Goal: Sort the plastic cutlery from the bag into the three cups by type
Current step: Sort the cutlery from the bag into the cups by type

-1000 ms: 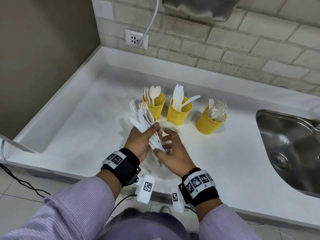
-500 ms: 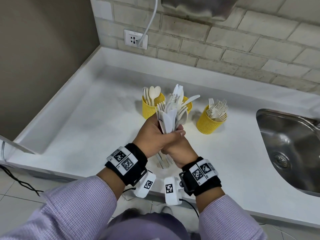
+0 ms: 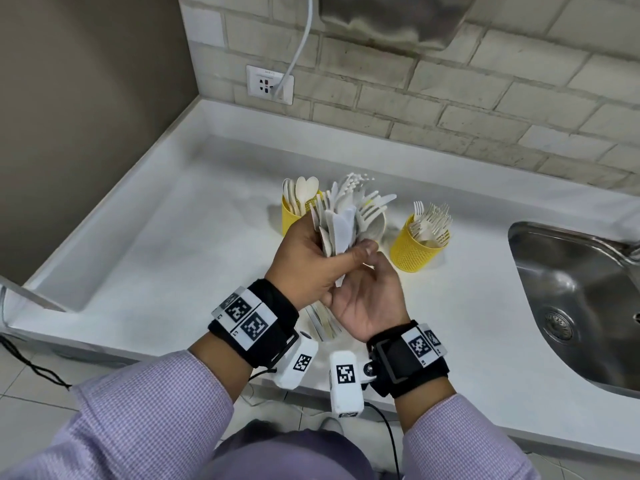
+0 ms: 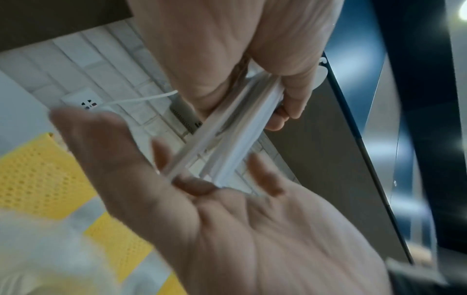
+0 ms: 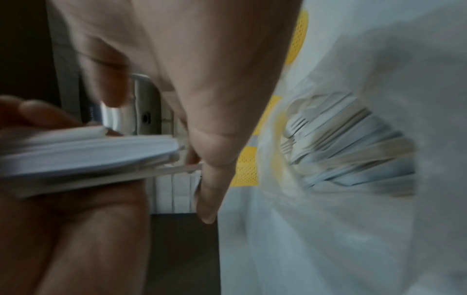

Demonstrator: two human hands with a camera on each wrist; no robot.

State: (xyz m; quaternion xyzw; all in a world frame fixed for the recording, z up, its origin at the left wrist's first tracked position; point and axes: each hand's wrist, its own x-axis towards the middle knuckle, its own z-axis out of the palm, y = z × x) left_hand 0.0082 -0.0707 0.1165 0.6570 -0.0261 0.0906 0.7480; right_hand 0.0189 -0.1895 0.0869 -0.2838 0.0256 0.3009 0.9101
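Observation:
My left hand (image 3: 311,263) grips a bundle of mixed white plastic cutlery (image 3: 341,220) upright above the counter, thumb across its front. My right hand (image 3: 367,299) lies palm-up just under the handle ends, fingers relaxed, holding nothing. In the left wrist view the handles (image 4: 242,123) run from my curled left fingers down to the open right palm (image 4: 252,229). Behind stand three yellow cups: spoons (image 3: 294,216) on the left, the middle one (image 3: 379,221) mostly hidden by the bundle, forks (image 3: 419,247) on the right. The clear bag (image 3: 322,323) lies below my hands, more cutlery (image 5: 341,143) inside.
A steel sink (image 3: 571,299) is set into the white counter (image 3: 173,237) at the right. A raised rim runs along the left and back. A wall socket (image 3: 270,84) with a white cable sits on the brick wall behind.
The bundle came up out of the bag and stands more upright. Half a second ago both hands clasped it; now my right hand has let go and turned palm-up beneath the handles.

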